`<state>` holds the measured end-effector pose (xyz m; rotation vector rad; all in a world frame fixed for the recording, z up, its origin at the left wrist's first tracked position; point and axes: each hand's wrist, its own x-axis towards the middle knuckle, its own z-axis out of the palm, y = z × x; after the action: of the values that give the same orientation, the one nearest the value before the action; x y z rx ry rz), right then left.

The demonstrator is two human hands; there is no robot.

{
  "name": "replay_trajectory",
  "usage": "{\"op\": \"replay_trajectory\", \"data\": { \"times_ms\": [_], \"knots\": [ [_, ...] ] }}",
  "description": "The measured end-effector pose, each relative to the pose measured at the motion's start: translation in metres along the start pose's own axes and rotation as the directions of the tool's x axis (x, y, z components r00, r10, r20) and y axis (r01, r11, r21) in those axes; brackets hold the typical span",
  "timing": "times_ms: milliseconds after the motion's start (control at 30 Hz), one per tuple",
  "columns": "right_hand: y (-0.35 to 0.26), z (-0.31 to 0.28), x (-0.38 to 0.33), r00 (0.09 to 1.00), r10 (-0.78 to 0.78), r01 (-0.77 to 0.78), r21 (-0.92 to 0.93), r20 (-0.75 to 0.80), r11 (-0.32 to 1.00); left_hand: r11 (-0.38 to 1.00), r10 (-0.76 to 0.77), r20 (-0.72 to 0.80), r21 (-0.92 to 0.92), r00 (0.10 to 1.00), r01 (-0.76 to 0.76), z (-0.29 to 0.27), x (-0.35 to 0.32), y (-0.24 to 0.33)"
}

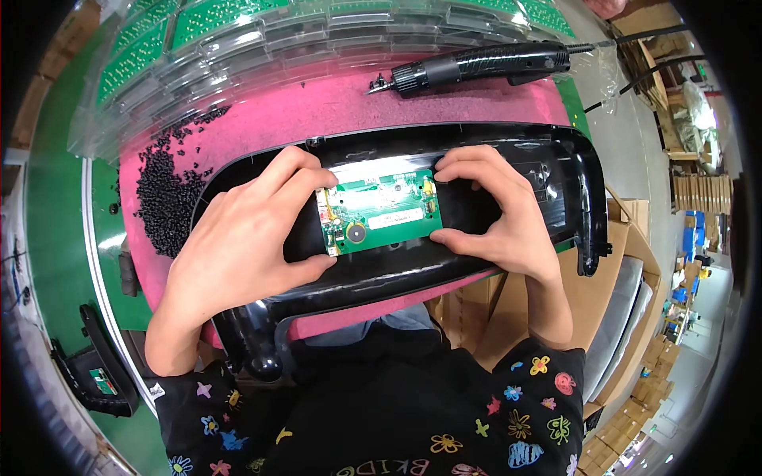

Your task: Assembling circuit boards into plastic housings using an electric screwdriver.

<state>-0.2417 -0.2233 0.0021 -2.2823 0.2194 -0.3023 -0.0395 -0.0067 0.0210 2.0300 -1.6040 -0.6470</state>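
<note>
A green circuit board (pixel 385 230) is held level over the middle of a long black plastic housing (pixel 357 282). It carries a round buzzer, a white label strip and white connectors along its left edge. My left hand (pixel 254 222) grips the board's left end, thumb at the near corner and fingers at the far corner. My right hand (pixel 500 206) pinches the right end the same way. The housing lies hollow side up on a pink mat (pixel 309 107). Whether the board touches the housing floor, I cannot tell.
Small black screws (pixel 163 194) lie heaped on the mat's left. A black electric screwdriver (pixel 476 67) rests beyond the housing. Clear plastic trays (pixel 262 47) with green boards stand at the back. A second black housing (pixel 95 373) sits far left; a cardboard box (pixel 548 309) stands at right.
</note>
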Motion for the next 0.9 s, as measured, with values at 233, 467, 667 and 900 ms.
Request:
{"op": "replay_trajectory", "data": {
  "times_ms": [233, 467, 667, 900],
  "knots": [
    [0.0, 0.003, 0.005, 1.0, 0.001, -0.001, -0.034, 0.001, 0.999, 0.999, -0.016, -0.001, 0.028, 1.0, 0.016, -0.001, 0.002, -0.004],
    [-0.005, 0.004, 0.006, 1.0, 0.017, -0.017, -0.028, 0.002, 0.999, 0.999, -0.014, 0.008, 0.029, 1.0, 0.014, 0.0, 0.001, -0.007],
    [-0.006, 0.006, 0.008, 0.999, 0.035, -0.035, -0.035, 0.017, 0.999, 0.998, -0.021, 0.018, 0.052, 1.0, 0.02, -0.001, -0.002, -0.009],
    [-0.011, 0.005, 0.007, 0.998, 0.058, -0.057, -0.071, 0.018, 0.996, 0.998, 0.043, -0.015, 0.045, 0.999, -0.043, -0.002, -0.004, -0.012]
  ]
}}
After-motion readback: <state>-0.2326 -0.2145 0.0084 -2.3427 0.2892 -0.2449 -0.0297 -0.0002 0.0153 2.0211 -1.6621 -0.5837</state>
